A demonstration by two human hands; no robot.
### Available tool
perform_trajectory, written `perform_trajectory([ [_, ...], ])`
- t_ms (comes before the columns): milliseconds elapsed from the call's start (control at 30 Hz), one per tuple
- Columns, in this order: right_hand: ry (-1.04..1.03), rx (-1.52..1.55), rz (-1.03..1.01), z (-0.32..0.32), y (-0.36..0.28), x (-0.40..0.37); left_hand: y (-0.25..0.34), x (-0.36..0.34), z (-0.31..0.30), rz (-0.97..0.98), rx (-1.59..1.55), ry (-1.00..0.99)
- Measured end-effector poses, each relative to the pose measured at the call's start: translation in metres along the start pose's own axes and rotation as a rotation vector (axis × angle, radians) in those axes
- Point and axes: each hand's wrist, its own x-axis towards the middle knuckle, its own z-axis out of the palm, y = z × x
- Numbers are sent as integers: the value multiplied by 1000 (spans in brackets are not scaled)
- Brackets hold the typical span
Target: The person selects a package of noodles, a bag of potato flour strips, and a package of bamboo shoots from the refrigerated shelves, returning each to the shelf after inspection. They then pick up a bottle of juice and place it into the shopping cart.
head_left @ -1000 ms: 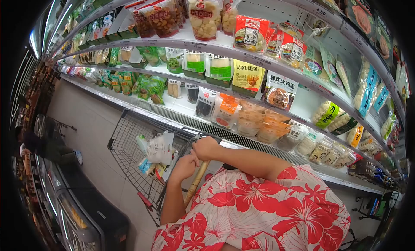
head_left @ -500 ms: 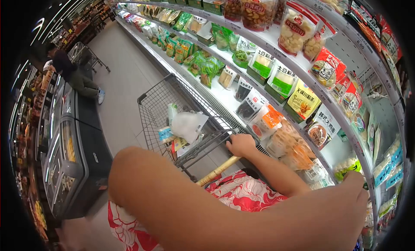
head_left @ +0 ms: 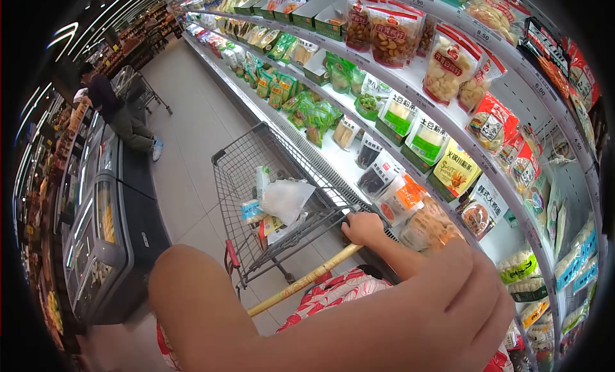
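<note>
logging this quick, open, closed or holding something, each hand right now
Left hand: fingers bent, close to the camera; whether it holds anything cannot be told.
Right hand: closed on the cart handle.

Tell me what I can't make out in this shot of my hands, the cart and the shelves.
Head view: fingertips of your left hand, hidden by the hand itself; whether it holds anything can't be told.
Head view: part of your right forearm, behind that hand.
Head view: whatever lies under the white bag in the cart, covered by it.
Head view: print on the far packets, too small.
</note>
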Motion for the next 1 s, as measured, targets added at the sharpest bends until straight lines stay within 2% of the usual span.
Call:
perform_trajectory([
  [133, 25, -13, -37, 3, -3, 8, 2, -26, -23, -92, 136, 15],
  [267, -4, -35, 17, -4, -12, 13, 5, -49, -40, -164, 234, 46],
  [933, -81, -126, 140, -11, -31, 46, 3, -134, -80, -248, 351, 230],
  [1000, 5, -101, 105, -8, -29, 46, 2, -137, -77, -221, 322, 252],
])
